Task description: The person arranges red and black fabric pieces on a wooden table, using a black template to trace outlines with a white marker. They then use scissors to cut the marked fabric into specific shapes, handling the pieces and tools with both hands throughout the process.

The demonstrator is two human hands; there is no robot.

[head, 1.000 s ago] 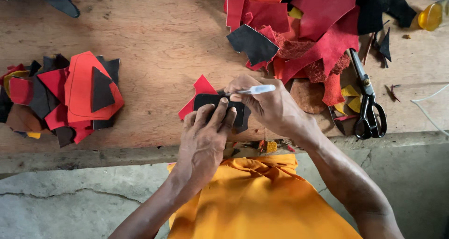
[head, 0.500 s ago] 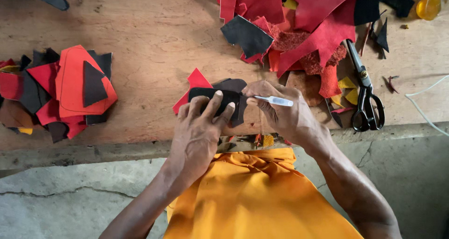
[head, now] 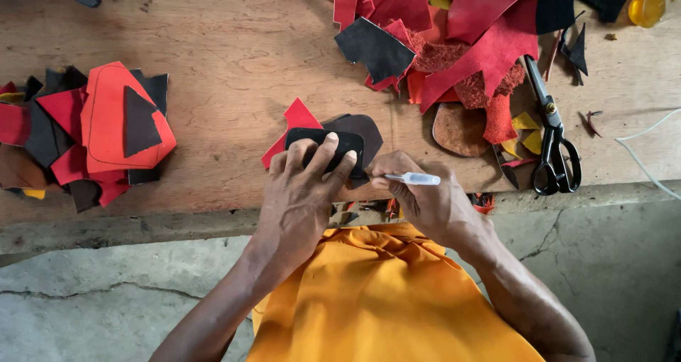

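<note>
Under the flattened left hand (head: 301, 192), a black template (head: 323, 143) is pinned on dark leather (head: 365, 131); tracing seems unfinished, a pen (head: 415, 179) gripped by the right hand (head: 425, 199).

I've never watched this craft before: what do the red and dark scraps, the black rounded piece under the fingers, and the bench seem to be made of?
The red and dark scraps look like leather: matte faces, one fuzzy suede-like underside, ragged cut edges. The black rounded piece under the left hand seems stiffer and smoother, perhaps a card or plastic template. The bench is bare, worn wood with visible grain.
</note>
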